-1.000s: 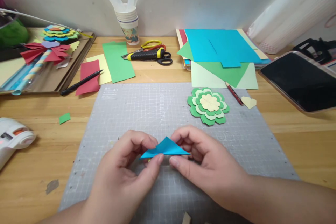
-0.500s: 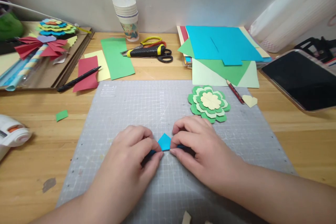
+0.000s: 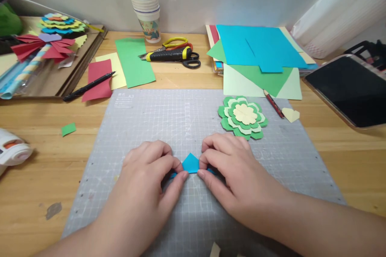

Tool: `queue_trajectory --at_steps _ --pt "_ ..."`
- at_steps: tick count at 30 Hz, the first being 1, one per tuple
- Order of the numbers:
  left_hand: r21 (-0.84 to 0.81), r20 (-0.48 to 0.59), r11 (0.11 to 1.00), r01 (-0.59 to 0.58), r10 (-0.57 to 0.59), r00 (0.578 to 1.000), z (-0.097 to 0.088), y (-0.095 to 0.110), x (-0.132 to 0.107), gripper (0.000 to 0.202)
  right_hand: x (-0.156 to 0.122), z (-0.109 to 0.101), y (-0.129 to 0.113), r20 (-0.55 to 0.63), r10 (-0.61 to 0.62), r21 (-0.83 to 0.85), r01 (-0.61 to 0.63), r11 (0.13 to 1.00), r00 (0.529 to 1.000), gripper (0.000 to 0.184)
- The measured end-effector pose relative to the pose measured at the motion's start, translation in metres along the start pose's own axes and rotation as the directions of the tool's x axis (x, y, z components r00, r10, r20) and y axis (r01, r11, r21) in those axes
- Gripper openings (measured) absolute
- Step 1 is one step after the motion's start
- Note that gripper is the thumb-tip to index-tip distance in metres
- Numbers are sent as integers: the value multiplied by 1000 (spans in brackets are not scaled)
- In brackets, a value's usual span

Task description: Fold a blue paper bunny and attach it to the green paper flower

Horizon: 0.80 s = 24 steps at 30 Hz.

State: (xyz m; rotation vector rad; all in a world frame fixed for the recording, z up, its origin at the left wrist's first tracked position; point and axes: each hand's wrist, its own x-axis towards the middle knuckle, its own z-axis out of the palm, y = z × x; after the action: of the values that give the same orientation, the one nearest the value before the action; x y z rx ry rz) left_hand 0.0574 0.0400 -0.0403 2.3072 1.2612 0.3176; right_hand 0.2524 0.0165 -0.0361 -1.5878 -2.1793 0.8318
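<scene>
A small folded piece of blue paper lies at the middle of the grey cutting mat, its pointed tip facing away from me. My left hand pinches its left side between thumb and fingers. On the right side, my right hand pinches it the same way. Both hands cover much of the paper's lower edge, though bits of blue show under the fingers. Just beyond my right hand sits a layered paper flower in green, pale green and cream.
Behind the mat lie a utility knife, scissors, coloured sheets and a paper stack. Paper cups stand by the wall. A pencil and a tablet-like device are at right, a white glue gun at left.
My fingers have shifted slightly apart on the blue paper, so a bit more of it shows. Both hands still pinch it. The camera view has moved a little.
</scene>
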Motion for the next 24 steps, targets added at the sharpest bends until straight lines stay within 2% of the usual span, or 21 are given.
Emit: queue_trajectory --at_steps 9,16,24 --pt "8 -7 1000 13 -13 1000 2 0 0 12 2 4 -1 -11 8 -39 -8 999 1000 10" --pt "50 -25 999 16 -15 1000 5 0 2 13 1 7 -3 -67 7 -84 -13 996 998 13" --pt "98 -10 995 6 -5 1000 1 1 -1 15 -1 5 -2 -86 -1 -152 -12 988 996 17"
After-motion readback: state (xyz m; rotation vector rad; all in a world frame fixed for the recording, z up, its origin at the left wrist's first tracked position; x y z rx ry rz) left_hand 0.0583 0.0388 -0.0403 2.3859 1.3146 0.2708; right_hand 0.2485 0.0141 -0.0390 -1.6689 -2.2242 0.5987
